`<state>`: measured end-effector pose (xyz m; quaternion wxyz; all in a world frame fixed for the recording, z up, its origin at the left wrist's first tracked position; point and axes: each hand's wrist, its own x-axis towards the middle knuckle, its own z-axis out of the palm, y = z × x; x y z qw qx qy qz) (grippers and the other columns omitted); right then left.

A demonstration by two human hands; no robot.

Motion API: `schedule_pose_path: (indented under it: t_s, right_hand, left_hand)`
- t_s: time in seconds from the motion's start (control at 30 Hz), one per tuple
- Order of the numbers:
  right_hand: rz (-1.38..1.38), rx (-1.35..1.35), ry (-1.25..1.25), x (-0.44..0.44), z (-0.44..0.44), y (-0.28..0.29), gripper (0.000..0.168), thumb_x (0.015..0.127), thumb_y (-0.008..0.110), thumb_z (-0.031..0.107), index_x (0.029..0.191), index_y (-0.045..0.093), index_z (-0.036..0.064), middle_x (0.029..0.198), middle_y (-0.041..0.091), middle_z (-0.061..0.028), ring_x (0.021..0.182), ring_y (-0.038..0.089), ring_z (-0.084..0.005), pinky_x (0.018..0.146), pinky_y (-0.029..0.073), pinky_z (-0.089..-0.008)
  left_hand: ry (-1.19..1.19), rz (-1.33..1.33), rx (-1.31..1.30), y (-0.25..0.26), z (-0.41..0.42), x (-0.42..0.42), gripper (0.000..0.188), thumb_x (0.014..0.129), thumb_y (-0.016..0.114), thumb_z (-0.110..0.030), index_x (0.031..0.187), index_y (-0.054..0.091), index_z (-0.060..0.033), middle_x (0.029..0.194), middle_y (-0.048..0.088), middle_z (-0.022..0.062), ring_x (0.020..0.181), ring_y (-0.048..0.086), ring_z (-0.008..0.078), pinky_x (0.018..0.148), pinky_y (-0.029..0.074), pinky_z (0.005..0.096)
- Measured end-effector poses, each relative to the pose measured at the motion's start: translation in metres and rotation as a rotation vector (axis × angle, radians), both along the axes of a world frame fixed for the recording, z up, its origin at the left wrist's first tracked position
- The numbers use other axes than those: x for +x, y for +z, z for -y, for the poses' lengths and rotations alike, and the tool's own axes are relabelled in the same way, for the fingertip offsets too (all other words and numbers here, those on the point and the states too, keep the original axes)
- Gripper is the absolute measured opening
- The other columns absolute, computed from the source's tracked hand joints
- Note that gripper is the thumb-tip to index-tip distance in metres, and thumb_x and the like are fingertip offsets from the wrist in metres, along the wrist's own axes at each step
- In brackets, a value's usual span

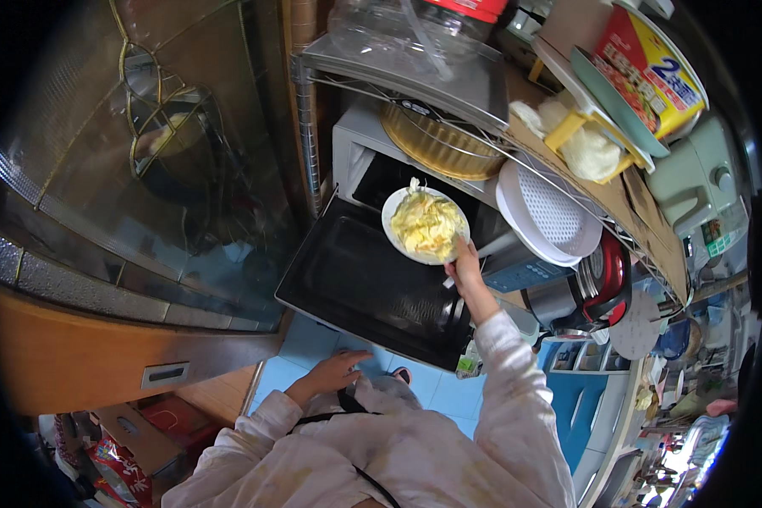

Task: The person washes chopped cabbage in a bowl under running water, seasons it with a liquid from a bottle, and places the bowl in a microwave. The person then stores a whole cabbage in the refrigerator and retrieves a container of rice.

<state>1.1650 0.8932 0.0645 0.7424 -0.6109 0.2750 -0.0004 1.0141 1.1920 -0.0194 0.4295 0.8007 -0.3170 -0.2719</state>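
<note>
Gripped at its near right rim by my right hand (pixel 466 270) is a white plate (pixel 390 232) heaped with pale yellow-green leafy food (pixel 428 222), which looks like cabbage. It is held over the inner edge of the lowered black door (pixel 368 279) of a microwave oven (pixel 355 146), in front of the dark cavity. My left hand (pixel 336 374) hangs near my waist with its fingers apart and nothing in it, below the door's front edge. The plate hides part of the oven opening.
A fluted gold pan (pixel 444 146) sits on the oven beneath a wire shelf (pixel 406 89). White colander baskets (pixel 552 209) and a red-and-black electric appliance (pixel 603 282) stand at the right. A glass-paned wooden door (pixel 133 355) is close on the left. Blue tiles (pixel 438 394) cover the floor.
</note>
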Motion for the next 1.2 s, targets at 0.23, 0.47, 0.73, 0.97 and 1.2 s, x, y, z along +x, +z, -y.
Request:
schedule_pose_path:
  t_s: [0.23, 0.47, 0.73, 0.97, 1.2]
  right_hand:
    - [-0.043, -0.01, -0.16, 0.118, 0.015, -0.081, 0.028, 0.092, 0.033, 0.041, 0.102, 0.038, 0.015, 0.059, 0.051, -0.006, 0.04, 0.044, -0.0124, 0.036, 0.035, -0.0244]
    - [-0.101, 0.056, -0.084, 0.16, 0.025, -0.08, 0.052, 0.09, 0.025, 0.052, 0.097, 0.048, 0.007, 0.064, 0.054, -0.0074, 0.045, 0.046, -0.0136, 0.038, 0.034, -0.022]
    - [0.001, 0.005, 0.473, 0.024, 0.029, 0.054, 0.023, 0.092, 0.04, 0.026, 0.102, 0.04, 0.005, 0.069, 0.059, -0.0093, 0.042, 0.052, -0.013, 0.034, 0.035, -0.0205]
    - [0.322, -0.298, 0.038, -0.193, 0.08, 0.172, 0.013, 0.09, 0.045, 0.018, 0.081, 0.042, 0.009, 0.056, 0.049, -0.0018, 0.041, 0.041, -0.0052, 0.037, 0.023, -0.0154]
    - [-0.002, -0.597, 0.133, -0.212, 0.075, 0.112, 0.025, 0.083, 0.057, 0.015, 0.093, 0.036, 0.007, 0.061, 0.051, -0.007, 0.049, 0.045, -0.0148, 0.045, 0.035, -0.0276]
  left_hand:
    - [0.173, -0.153, -0.137, -0.031, -0.024, 0.017, 0.036, 0.083, 0.052, -0.016, 0.118, 0.049, -0.0075, 0.116, 0.047, 0.0144, 0.096, 0.054, 0.0259, 0.08, 0.045, 0.0335]
    - [0.322, -0.202, -0.118, -0.048, -0.028, 0.029, 0.037, 0.082, 0.054, -0.011, 0.117, 0.046, 0.0005, 0.12, 0.04, 0.0175, 0.086, 0.058, 0.0222, 0.072, 0.048, 0.0296]
    - [0.341, -0.272, -0.34, -0.027, -0.023, 0.032, 0.033, 0.082, 0.057, -0.009, 0.113, 0.049, -0.0006, 0.114, 0.042, 0.0101, 0.09, 0.053, 0.0157, 0.073, 0.044, 0.0287]
    - [0.405, 0.155, -0.443, 0.102, 0.029, 0.103, 0.02, 0.08, 0.052, 0.0, 0.099, 0.055, -0.0032, 0.088, 0.044, 0.0042, 0.07, 0.046, 0.0091, 0.064, 0.039, 0.0193]
    - [0.293, -0.044, -0.579, 0.148, 0.08, 0.158, 0.055, 0.082, 0.05, 0.0, 0.132, 0.03, -0.0087, 0.115, 0.038, 0.0057, 0.086, 0.05, 0.0113, 0.067, 0.043, 0.0218]
